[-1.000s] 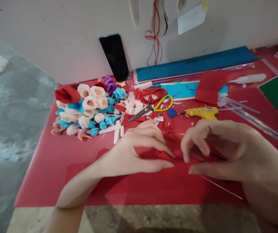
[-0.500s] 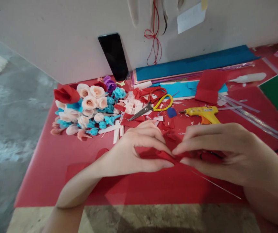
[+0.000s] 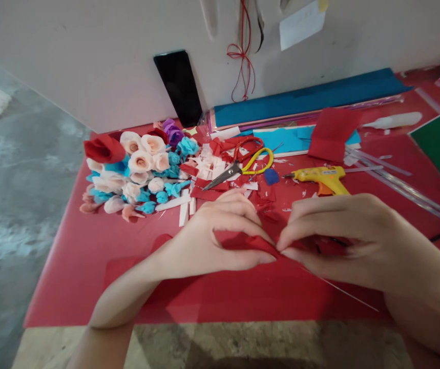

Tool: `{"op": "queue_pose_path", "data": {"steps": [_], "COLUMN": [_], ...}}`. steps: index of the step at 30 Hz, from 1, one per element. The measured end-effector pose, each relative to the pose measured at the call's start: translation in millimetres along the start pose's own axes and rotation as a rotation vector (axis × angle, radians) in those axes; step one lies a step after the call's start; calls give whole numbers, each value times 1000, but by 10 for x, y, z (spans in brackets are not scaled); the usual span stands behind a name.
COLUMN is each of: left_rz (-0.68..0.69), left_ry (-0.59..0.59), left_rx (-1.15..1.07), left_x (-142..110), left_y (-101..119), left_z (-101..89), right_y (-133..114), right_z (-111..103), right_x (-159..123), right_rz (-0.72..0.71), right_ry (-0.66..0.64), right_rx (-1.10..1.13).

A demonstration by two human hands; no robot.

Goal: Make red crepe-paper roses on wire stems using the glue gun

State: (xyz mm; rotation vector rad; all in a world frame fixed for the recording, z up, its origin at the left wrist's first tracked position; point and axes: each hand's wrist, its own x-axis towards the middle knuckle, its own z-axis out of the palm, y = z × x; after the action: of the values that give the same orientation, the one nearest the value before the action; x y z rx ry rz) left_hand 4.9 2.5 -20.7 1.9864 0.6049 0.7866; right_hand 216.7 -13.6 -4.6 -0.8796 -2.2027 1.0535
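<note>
My left hand (image 3: 220,236) pinches a small piece of red crepe paper (image 3: 261,245) between thumb and forefinger, low over the red table. Opposite it, my right hand (image 3: 338,241) has thumb and forefinger pressed together at the paper's right end. A thin wire (image 3: 352,294) runs out from under the right fingers toward the lower right. Where wire and paper meet is hidden by the fingertips. Beyond my hands lie scissors (image 3: 238,169) with one red and one yellow handle, and a yellow glue gun (image 3: 319,177).
Paper flowers (image 3: 141,161) in white, blue, red and purple fill the left rear, beside paper scraps (image 3: 206,166). A phone (image 3: 179,87) leans on the wall. Behind the glue gun are blue paper (image 3: 281,141), red paper (image 3: 333,136), glue sticks (image 3: 404,189) and a white bottle (image 3: 396,121).
My right thumb and forefinger have closed together on the paper's right end, shifting slightly. My left hand keeps its pinch almost unmoved.
</note>
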Motion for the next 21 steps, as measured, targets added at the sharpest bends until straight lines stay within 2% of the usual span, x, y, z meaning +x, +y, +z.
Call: {"op": "queue_pose_path", "data": {"steps": [5, 10, 14, 21], "left_rz": [0, 6, 14, -18], "left_ry": [-20, -18, -15, -23], "left_rx": [-1, 1, -11, -40], "left_x": [14, 23, 16, -8], "left_y": [18, 26, 22, 35], "left_z": [-6, -14, -14, -14], "right_y": [-19, -26, 4, -15], "right_z": [19, -24, -38, -34], "right_x": [14, 23, 38, 34], "right_rz": [44, 132, 233, 328], "right_ry": [18, 197, 288, 273], "right_rx": [-20, 36, 260, 535]}}
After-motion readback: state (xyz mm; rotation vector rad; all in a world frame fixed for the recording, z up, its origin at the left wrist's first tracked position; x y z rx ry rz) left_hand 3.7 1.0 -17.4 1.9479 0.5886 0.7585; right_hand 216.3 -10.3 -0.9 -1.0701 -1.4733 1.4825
